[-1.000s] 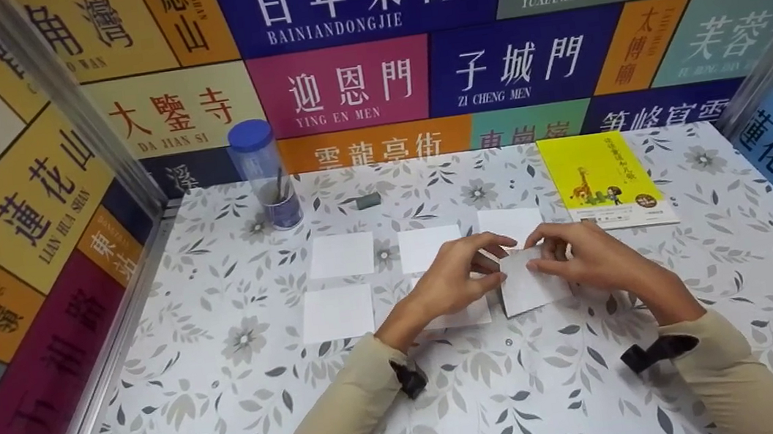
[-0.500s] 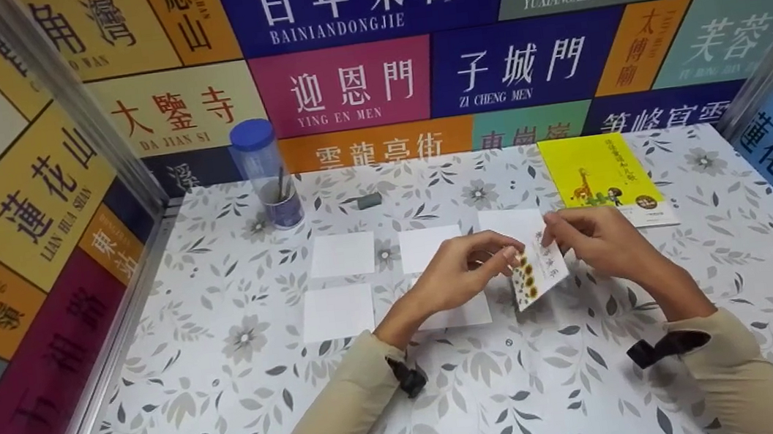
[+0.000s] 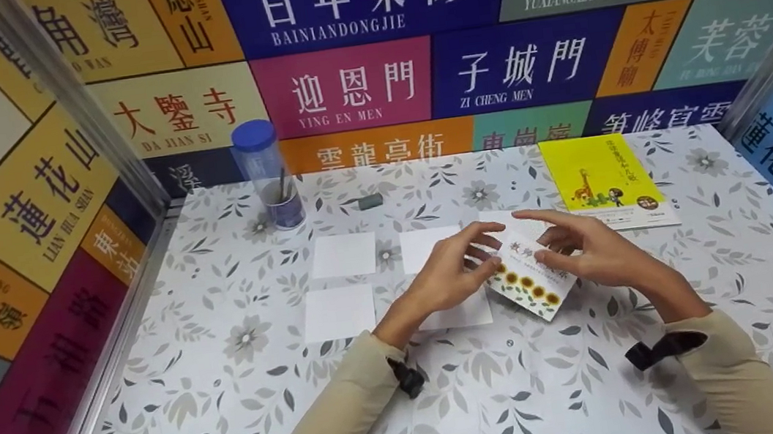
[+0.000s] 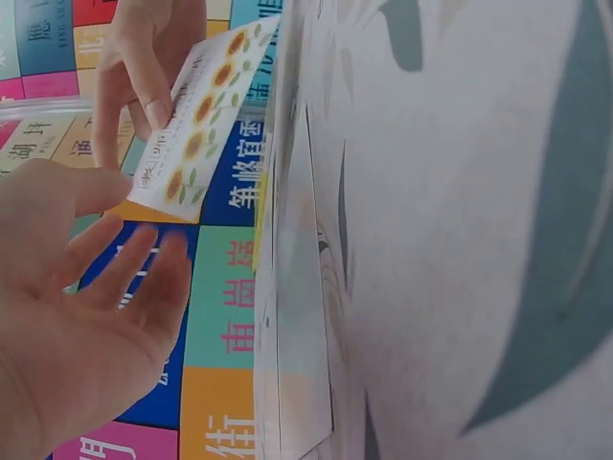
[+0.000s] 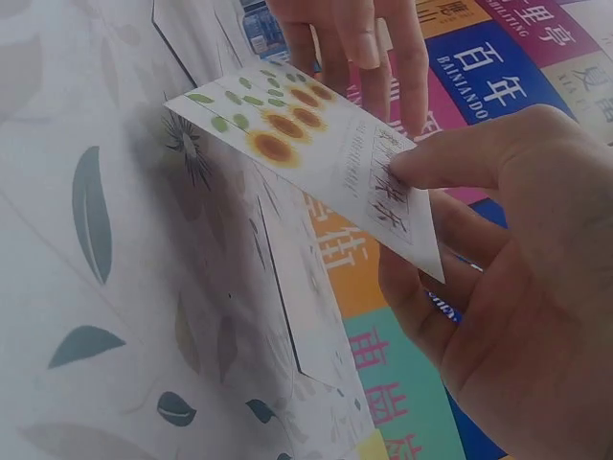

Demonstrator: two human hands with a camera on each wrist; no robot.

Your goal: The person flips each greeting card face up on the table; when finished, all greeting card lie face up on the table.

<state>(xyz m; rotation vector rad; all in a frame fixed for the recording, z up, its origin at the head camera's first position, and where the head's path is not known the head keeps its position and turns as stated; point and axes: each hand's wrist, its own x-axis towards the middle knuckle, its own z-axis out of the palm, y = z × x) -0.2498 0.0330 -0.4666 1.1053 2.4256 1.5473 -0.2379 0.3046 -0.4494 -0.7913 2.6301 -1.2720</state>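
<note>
- Head view: the sunflower card (image 3: pixel 535 288) is between the two hands, tilted, one corner pointing toward the person; both wrist views show it raised off the desk (image 3: pixel 194 392).
- Right hand (image 3: pixel 597 250) has the card pinched: in the right wrist view its thumb presses the printed face by the lettering, with bent fingers behind.
- Left hand (image 3: pixel 455 267) is clamped on nothing; its fingers spread loosely apart, and in the left wrist view its thumb tip meets a corner of the card or lies just beside it. I cannot tell which.
- Weight should be slight; the card looks thin, so one pinch ought to carry it easily.
- Stiffness seems fair: its edges run straight with no sag beyond the thumb, which suggests firm card stock rather than soft paper.
- Its face looks smooth and could slide a little under dry fingertips, so a light, steady pinch probably serves better than a hard squeeze.
- Corners are likely the weak spots, apt to bend or crease.
- Good holds: thumb on the face close to an edge, fingers flat behind, or both hands at opposite edges.
- Plain white cards (image 3: pixel 346 255) lie flat on the desk nearby; such thin edges would probably need a fingernail to lift.
</note>
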